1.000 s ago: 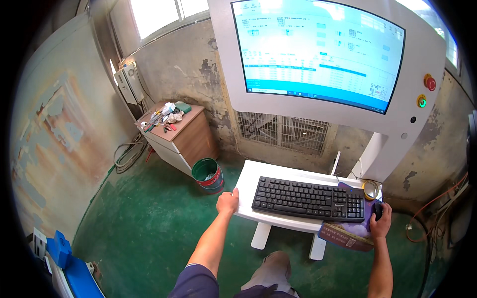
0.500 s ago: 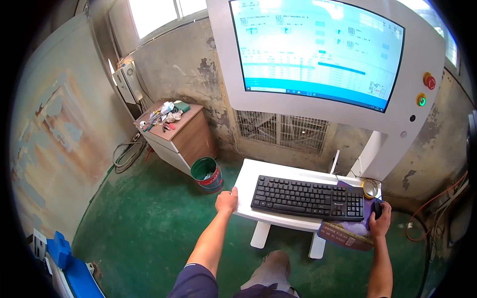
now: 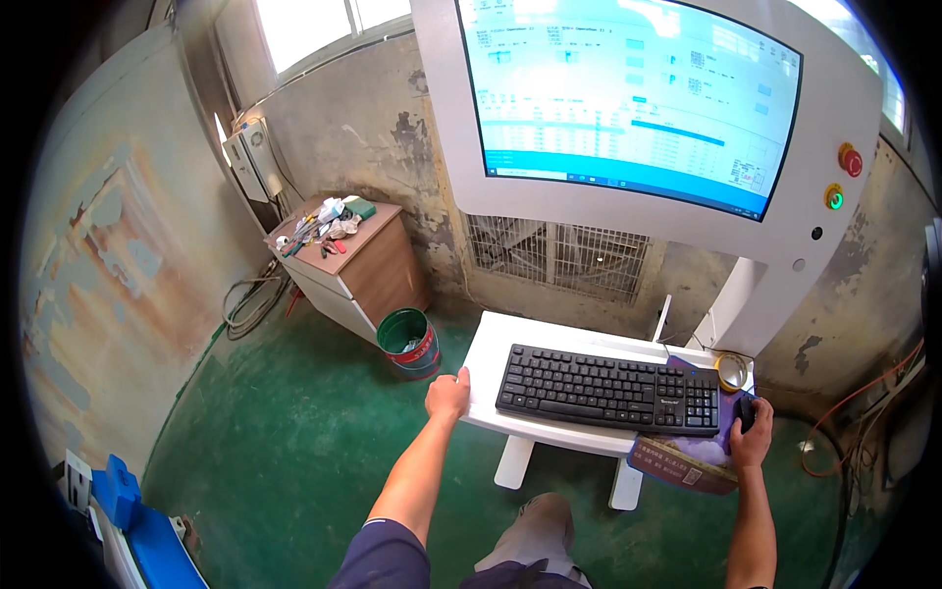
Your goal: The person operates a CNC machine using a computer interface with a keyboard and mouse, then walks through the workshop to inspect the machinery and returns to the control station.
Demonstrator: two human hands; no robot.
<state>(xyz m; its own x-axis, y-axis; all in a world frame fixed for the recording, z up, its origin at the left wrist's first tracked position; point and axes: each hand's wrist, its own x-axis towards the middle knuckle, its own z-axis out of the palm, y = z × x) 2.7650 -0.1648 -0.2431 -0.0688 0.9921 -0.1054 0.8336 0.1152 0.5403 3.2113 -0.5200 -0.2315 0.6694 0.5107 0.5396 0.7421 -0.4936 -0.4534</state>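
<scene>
My left hand is closed on the left edge of a white keyboard tray, its thumb along the top. A black keyboard lies on the tray. My right hand is wrapped over a black mouse on a purple pad, which overhangs the tray's front. A yellow tape roll sits just behind the mouse. Above, a lit screen in a white machine housing shows tables and small graphics, with a red knob and a green-lit button to its right.
A wooden cabinet with tools and clutter stands back left, beside a green-and-red bucket. Coiled hoses lie by the left wall. A blue machine part is at lower left, cables at right, a grille behind the tray.
A blue highlighted row at the left of the screen's table has turned paler since a second ago. Both my hands stay in place, with only a slight shift of the view.
</scene>
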